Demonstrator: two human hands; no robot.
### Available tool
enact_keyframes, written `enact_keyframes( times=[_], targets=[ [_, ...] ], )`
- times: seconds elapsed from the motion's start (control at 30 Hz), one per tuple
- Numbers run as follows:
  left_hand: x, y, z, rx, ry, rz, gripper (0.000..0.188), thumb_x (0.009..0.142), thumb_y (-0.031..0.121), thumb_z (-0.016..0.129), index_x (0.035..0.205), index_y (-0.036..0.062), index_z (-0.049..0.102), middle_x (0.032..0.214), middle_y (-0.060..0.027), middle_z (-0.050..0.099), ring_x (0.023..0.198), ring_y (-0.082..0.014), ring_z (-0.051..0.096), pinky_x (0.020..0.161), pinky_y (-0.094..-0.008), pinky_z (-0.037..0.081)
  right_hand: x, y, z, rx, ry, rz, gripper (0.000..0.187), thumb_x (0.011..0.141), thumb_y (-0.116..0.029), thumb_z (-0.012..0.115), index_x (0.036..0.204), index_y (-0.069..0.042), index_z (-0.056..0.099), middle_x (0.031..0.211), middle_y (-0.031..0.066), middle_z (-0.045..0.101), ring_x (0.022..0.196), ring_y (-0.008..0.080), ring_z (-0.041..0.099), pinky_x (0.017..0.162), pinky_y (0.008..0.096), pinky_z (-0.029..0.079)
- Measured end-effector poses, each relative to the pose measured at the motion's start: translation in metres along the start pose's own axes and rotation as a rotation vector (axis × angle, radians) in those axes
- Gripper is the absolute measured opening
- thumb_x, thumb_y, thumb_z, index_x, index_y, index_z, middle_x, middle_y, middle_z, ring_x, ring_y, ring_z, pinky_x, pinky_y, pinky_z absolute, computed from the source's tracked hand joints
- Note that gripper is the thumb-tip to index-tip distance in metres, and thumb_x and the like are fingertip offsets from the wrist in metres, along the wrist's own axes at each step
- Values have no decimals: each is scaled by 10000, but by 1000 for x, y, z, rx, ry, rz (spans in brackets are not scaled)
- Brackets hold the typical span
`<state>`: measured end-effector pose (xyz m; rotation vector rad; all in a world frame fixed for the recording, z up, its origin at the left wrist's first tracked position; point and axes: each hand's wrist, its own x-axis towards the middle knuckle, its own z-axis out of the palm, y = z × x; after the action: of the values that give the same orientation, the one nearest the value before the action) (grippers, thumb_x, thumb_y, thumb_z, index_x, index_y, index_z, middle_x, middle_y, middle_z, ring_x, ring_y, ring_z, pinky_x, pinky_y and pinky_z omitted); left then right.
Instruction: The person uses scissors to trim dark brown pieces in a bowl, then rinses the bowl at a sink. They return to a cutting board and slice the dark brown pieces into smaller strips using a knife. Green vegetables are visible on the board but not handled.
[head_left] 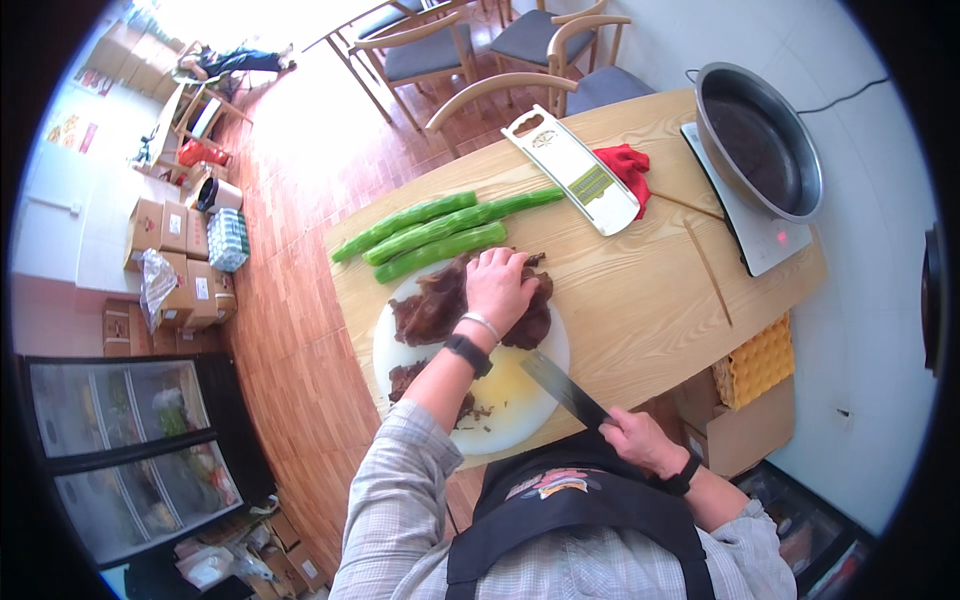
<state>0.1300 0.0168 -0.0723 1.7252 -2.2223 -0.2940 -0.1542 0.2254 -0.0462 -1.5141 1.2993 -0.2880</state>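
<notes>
My left hand [497,290] presses down on a large dark brown piece of what looks like cooked meat [430,305], its fingers closed over the top. The meat lies on a round white cutting board [520,410], with smaller cut bits [465,408] near the board's front, partly behind my left forearm. In my right hand [640,440] is a kitchen knife [565,390], gripped by its handle. Its blade slants toward the board's right side, apart from the meat. Just beyond the board lie three long green ridged vegetables [440,236], whose exact kind I cannot tell.
A white slicer [575,170] and red cloth [625,170] lie toward the wooden table's [640,290] far side. A metal basin [760,140] sits on a white scale-like device [775,245] at right. Chairs [415,55] stand beyond; yellow egg trays [758,362] sit below the right edge.
</notes>
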Motion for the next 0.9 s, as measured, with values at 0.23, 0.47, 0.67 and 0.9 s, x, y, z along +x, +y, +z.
enact_keyframes(
  times=[0.23,0.47,0.67,0.9],
  targets=[
    [38,13,21,240,-379,-112,518,819,436,781,1227,127,702,1219,-118,645,1230,-312,563,1002,-530,403,-23,13,-1,48,75,84,196,971,-208,630,955,-16,598,835,261,688,809,480,677,721,527,547],
    [32,-17,7,56,-297,-55,251,821,276,734,992,98,777,1030,-133,695,1081,-346,631,934,-480,495,-15,11,-8,79,69,44,191,975,-191,627,939,-8,588,827,260,678,799,477,672,706,525,538],
    [-21,-35,-53,-643,-17,-230,145,885,85,767,1029,62,763,1005,-32,694,894,-156,684,773,-322,567,-2,14,-15,76,46,19,176,970,-184,634,941,-17,586,797,247,674,776,466,672,688,513,536],
    [-80,-52,-67,-1343,44,-742,295,931,-23,657,1225,-11,655,1092,-71,718,957,-161,729,867,-319,619,15,18,-12,34,5,-16,167,963,-183,639,936,-26,589,768,231,677,741,455,679,654,500,536]
  ],
)
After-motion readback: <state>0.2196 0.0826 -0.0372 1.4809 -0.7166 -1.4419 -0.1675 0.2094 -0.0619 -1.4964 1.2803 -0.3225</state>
